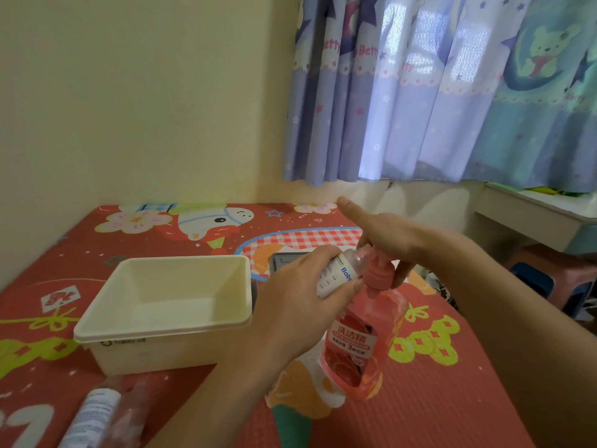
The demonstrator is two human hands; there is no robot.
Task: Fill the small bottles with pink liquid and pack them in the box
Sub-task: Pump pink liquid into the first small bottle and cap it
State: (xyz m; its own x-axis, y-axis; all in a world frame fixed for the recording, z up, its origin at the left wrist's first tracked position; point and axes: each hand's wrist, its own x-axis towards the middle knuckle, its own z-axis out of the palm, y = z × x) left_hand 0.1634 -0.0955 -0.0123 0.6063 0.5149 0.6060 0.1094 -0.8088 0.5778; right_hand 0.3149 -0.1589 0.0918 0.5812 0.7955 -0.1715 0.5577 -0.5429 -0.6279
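Observation:
My left hand (298,295) grips a small clear bottle (342,271) with a white label, tilted so its mouth sits at the nozzle of the pink pump bottle (361,344). My right hand (387,236) rests on top of the pink pump head (378,274), palm down with the index finger stretched out. The pump bottle stands upright on the red mat and holds pink liquid. A cream plastic box (161,331) stands open and empty to the left of my hands. Another small bottle (100,412) lies on its side at the bottom left, blurred.
A colourful red mat (468,399) covers the table. A dark flat device (284,261) lies behind the box, partly hidden by my left hand. Walls close off the far side. A curtain (436,92) hangs at the back right, above a white desk (533,215) and stools.

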